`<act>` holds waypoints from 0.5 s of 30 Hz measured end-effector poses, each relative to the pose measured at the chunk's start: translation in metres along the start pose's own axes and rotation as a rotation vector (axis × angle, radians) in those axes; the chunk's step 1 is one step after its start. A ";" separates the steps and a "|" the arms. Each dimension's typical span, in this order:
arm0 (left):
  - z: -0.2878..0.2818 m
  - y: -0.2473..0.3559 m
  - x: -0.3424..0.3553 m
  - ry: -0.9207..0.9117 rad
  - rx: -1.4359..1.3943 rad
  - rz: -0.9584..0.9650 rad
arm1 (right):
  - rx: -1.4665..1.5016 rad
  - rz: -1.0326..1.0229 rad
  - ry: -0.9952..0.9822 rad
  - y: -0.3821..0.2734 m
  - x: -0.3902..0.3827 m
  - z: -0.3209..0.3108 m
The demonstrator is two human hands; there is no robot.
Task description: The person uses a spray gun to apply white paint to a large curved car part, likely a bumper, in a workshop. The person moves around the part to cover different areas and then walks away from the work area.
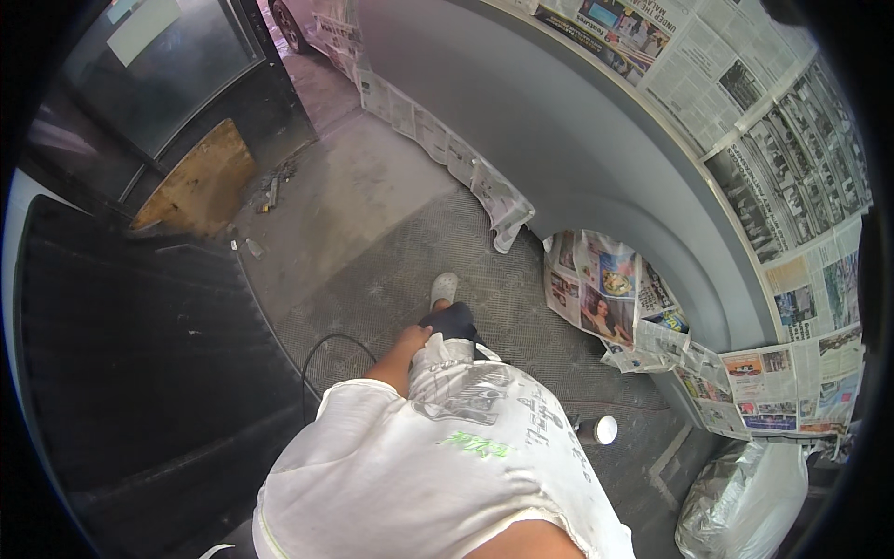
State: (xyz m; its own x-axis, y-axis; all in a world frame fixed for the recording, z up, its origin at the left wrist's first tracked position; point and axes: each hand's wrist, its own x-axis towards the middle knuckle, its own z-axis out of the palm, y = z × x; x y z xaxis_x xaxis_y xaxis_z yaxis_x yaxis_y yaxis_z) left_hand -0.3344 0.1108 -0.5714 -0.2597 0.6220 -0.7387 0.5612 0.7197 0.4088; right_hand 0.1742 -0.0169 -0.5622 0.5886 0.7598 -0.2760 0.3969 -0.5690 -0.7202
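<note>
My left hand (pixel 415 339) hangs in front of my body, its fingers curled in at the bunched hem of my white printed shirt (pixel 442 359), by my dark shorts. Part of the grip is hidden. At the lower edge, bare skin of my right arm (pixel 529 542) shows below the sleeve; my right hand is out of sight. Right of my body is a white round-topped cup (pixel 604 429) on a dark fitting, partly hidden by the shirt; what supports it does not show. A black hose (pixel 312 359) loops on the floor left of my left hand.
A grey car body panel (pixel 521 121) with a wheel arch curves along the right, edged with taped newspaper (pixel 596 289). A plastic-wrapped bundle (pixel 745 498) stands lower right. Along the left are a black panel (pixel 140 373), a wooden board (pixel 200 182) and small debris (pixel 272 191).
</note>
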 end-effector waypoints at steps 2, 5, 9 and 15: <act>0.002 -0.010 -0.002 0.001 -0.032 0.012 | -0.018 0.016 -0.031 0.011 0.002 0.008; -0.003 -0.014 0.004 -0.062 -0.088 0.039 | 0.012 0.015 -0.049 0.019 0.000 0.015; -0.015 -0.040 0.004 -0.008 -0.019 -0.012 | 0.136 0.057 -0.172 -0.057 -0.036 0.018; -0.036 -0.018 0.004 -0.124 0.019 0.085 | 0.125 0.306 -0.005 -0.038 -0.090 0.026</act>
State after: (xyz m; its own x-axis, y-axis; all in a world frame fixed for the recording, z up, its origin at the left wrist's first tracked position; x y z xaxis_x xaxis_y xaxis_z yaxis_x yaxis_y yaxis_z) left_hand -0.3745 0.1115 -0.5627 -0.1127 0.6366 -0.7629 0.5920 0.6597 0.4630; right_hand 0.0879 -0.0555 -0.5268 0.6636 0.5615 -0.4943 0.1130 -0.7284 -0.6757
